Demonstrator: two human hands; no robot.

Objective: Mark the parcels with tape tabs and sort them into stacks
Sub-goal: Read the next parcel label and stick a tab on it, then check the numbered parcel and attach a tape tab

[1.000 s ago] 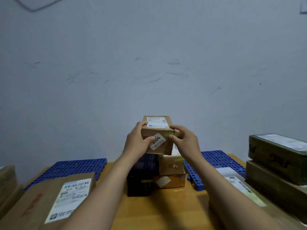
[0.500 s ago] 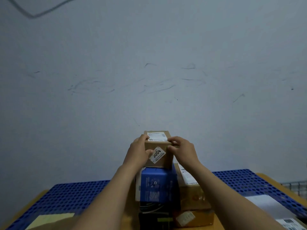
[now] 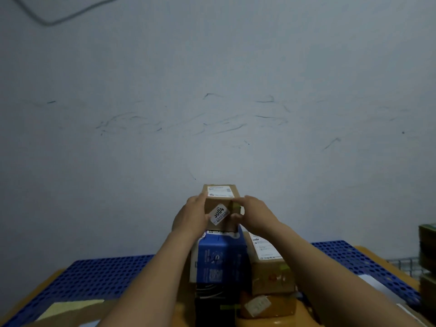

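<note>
The scuffed grey wall [image 3: 212,90] fills far more of the view than a second ago, when the head was tipped lower and the big parcels at both sides showed. Of these only a dark stack [image 3: 427,253] at the right edge is in view, and the taped corner of a flat parcel [image 3: 70,308] at the lower left. The blue perforated mat [image 3: 99,274] lies across the yellow bench [image 3: 266,323]. On it stand a blue box [image 3: 217,260], a brown box [image 3: 269,272] just beside it on the right, a black box [image 3: 212,308] under the blue one and an orange-brown parcel [image 3: 266,305] under the brown one. A second ago the small brown parcel [image 3: 220,204] was held up clear of this pile. Now its underside meets the top of the blue box, much as half a second ago. The left hand [image 3: 191,215] and right hand [image 3: 257,214] each keep a curled grip on it, fingers round the sides and thumbs on the near face. Its top carries a white shipping label [image 3: 220,192], too small to read. The tilted sticker [image 3: 219,214] reads roughly "5004", the first digit unclear. A yellowish tape tab [image 3: 236,206] sits at the right front edge by the right fingers.
</note>
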